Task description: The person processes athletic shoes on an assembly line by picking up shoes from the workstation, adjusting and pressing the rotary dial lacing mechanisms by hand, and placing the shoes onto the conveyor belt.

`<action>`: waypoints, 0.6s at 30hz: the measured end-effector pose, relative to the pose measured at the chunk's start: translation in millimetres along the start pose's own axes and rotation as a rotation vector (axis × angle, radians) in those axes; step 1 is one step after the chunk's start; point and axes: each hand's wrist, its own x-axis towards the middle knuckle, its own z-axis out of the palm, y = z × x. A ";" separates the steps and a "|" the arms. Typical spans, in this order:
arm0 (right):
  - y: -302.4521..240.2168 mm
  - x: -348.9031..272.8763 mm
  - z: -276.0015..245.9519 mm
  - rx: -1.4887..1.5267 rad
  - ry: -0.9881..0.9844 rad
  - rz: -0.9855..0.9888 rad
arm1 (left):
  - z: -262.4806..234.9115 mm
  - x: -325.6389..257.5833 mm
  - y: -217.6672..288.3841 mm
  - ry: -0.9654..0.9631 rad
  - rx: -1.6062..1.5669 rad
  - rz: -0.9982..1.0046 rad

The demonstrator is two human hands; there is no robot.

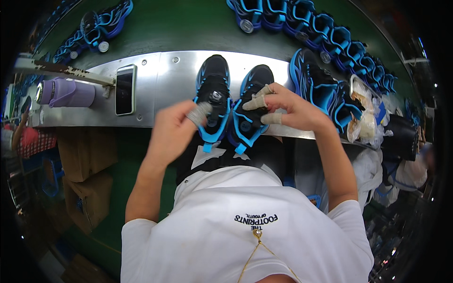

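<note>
Two black and blue sports shoes stand side by side on a steel ledge (165, 80), toes pointing away from me. My left hand (172, 129) rests against the heel side of the left shoe (213, 87); its thumb wears a grey wrap. My right hand (283, 108), with taped fingertips, presses on the tongue and laces of the right shoe (255, 78). Whether its fingers pinch a lace is hidden.
A green conveyor belt (188, 26) behind the ledge carries more blue shoes at the back left (101, 26) and a row at the back right (325, 33). A phone (125, 89) and a purple bottle (68, 92) lie on the ledge. Bagged items (365, 118) sit at right.
</note>
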 end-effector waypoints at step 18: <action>-18.3 -12.2 14.1 -0.097 0.151 0.176 | 32.8 8.2 24.7 -0.029 0.275 0.495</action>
